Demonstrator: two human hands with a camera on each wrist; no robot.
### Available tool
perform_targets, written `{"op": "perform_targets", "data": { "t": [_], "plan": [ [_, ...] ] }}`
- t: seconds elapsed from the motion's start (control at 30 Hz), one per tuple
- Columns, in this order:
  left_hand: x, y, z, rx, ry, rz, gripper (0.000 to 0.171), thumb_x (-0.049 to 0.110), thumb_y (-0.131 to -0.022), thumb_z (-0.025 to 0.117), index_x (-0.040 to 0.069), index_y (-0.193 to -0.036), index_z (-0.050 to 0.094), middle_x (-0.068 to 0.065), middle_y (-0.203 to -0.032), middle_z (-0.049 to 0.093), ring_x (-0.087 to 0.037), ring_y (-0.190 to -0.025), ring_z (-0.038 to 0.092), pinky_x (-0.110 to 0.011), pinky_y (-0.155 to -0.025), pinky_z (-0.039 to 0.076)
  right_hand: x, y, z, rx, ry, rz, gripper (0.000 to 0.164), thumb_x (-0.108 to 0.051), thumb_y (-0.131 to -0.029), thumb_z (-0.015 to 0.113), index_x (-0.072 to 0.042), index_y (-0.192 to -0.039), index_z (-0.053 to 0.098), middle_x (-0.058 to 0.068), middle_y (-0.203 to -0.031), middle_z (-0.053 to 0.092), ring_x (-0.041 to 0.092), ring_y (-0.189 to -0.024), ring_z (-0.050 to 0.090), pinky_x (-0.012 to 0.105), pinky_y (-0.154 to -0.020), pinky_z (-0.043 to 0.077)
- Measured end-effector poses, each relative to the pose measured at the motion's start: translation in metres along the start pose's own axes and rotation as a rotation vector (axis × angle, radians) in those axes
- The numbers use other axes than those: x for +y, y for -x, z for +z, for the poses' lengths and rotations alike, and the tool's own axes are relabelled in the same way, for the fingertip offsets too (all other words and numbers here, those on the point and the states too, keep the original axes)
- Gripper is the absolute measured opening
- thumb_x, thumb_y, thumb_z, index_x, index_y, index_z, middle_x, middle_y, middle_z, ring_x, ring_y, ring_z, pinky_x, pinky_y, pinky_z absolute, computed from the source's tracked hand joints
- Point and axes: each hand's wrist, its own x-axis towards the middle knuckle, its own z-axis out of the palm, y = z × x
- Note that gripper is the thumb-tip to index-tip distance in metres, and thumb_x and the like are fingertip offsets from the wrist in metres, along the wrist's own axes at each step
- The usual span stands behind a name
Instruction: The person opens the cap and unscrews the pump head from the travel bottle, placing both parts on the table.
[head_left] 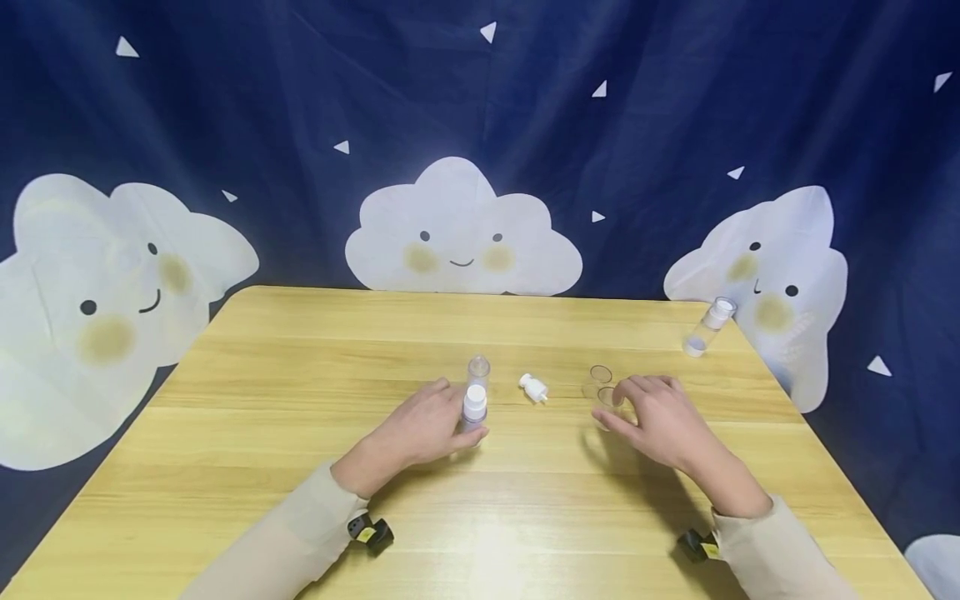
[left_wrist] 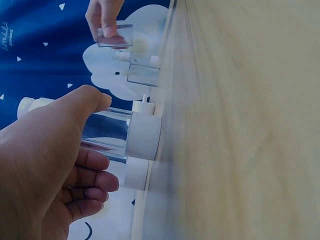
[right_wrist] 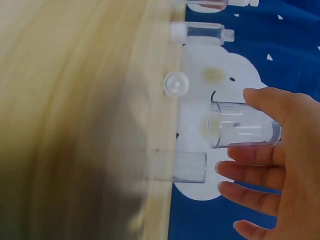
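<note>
My left hand (head_left: 431, 423) grips a clear pump bottle (left_wrist: 107, 132) with a white base and white top, its base at or just over the tabletop. Just behind it stands a second clear bottle (head_left: 478, 367) without a pump on top. A white pump head (head_left: 534, 388) lies on its side between the hands. On the right, my right hand (head_left: 660, 421) pinches a clear cylindrical cap (right_wrist: 242, 125) between thumb and forefinger, held above the table. Another clear cap (right_wrist: 187, 166) stands on the table close beyond that hand.
A pump bottle with a clear cap (head_left: 708, 327) stands at the table's back right corner. The wooden table (head_left: 315, 358) ends at a dark blue curtain (head_left: 300, 100) with cloud prints. Each wrist carries a small black device (head_left: 371, 533).
</note>
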Motion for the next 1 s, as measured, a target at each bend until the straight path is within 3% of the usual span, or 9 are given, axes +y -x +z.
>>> {"op": "perform_targets", "data": {
  "t": [0.23,0.5,1.0],
  "plan": [
    [0.0,-0.001,0.002,0.004,-0.017,-0.004,0.053,0.054,-0.092,0.058,0.006,-0.116,0.06,-0.002,-0.101,0.065,-0.015,-0.079,0.048,-0.029,-0.074,0.045,0.004,0.007,0.002,-0.052,-0.004,0.034,0.032,-0.045,-0.089,0.068,-0.013,-0.087,0.064,-0.001,-0.087,0.066,0.026,-0.085,0.064,0.051,-0.08,0.041],
    [0.001,0.0,0.001,-0.008,-0.027,-0.016,0.053,0.054,-0.093,0.057,0.006,-0.116,0.06,-0.002,-0.099,0.065,-0.016,-0.079,0.048,-0.03,-0.075,0.045,0.011,0.012,0.009,-0.132,-0.026,0.085,0.033,-0.05,-0.09,0.066,-0.016,-0.09,0.065,0.002,-0.096,0.068,0.03,-0.092,0.065,0.057,-0.086,0.042],
    [0.002,0.0,0.0,-0.015,-0.04,-0.007,0.052,0.053,-0.093,0.056,0.006,-0.114,0.06,-0.001,-0.096,0.064,-0.015,-0.078,0.048,-0.03,-0.076,0.045,0.016,0.017,0.022,-0.165,-0.032,0.089,0.028,-0.047,-0.088,0.069,-0.021,-0.084,0.058,-0.009,-0.083,0.059,0.02,-0.081,0.061,0.051,-0.079,0.042]
  ]
}}
